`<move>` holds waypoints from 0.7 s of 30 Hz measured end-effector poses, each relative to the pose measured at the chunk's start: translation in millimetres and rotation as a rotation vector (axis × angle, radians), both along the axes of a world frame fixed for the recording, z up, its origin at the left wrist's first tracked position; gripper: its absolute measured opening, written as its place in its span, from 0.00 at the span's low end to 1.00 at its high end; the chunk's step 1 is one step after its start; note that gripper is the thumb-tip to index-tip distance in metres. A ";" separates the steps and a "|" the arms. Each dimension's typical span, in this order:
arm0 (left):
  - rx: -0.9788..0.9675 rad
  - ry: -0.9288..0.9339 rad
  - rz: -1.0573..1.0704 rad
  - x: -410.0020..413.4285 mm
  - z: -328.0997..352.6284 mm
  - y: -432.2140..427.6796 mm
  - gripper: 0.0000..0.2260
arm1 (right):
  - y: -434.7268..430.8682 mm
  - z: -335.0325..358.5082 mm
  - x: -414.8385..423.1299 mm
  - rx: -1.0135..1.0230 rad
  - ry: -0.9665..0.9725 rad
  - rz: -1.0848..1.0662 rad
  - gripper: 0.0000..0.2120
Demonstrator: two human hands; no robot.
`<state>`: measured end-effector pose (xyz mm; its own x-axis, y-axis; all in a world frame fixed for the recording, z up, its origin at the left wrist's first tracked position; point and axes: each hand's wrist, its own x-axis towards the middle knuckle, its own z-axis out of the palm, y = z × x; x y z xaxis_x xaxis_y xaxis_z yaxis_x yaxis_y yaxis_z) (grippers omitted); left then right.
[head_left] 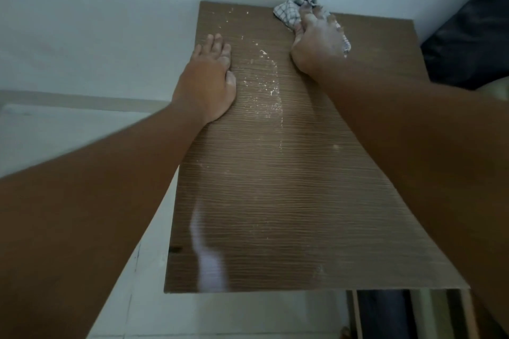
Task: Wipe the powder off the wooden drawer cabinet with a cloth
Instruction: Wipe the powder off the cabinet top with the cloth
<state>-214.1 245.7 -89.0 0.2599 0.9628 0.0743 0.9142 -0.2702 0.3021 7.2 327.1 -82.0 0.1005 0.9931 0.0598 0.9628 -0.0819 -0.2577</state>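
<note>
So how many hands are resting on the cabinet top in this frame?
2. The left hand lies flat, palm down, by the left edge of the cabinet top; the right hand grips the checked cloth near the back edge.

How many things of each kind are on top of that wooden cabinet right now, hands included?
Hands: 2, the left hand flat on the cabinet top and the right hand closed on the cloth.
Checked cloths: 1, at the far edge.
Streaks of white powder: 1, scattered down the middle.
Total: 4.
</note>
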 end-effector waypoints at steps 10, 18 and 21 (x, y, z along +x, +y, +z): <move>-0.004 0.017 0.003 -1.0 2.5 -1.5 0.26 | -17.2 12.6 -14.5 -0.024 0.057 0.305 0.20; -0.015 0.037 0.018 0.2 7.4 -8.5 0.26 | -82.0 11.8 -23.2 -0.026 0.073 0.458 0.20; -0.032 0.052 0.024 -0.1 9.3 -9.2 0.26 | -106.8 7.1 -25.6 0.005 0.114 0.482 0.19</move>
<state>-214.2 236.5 -79.7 0.2391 0.9705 0.0301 0.9351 -0.2385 0.2622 -18.4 220.3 -74.9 -0.3642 0.9279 0.0796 0.8565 0.3673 -0.3626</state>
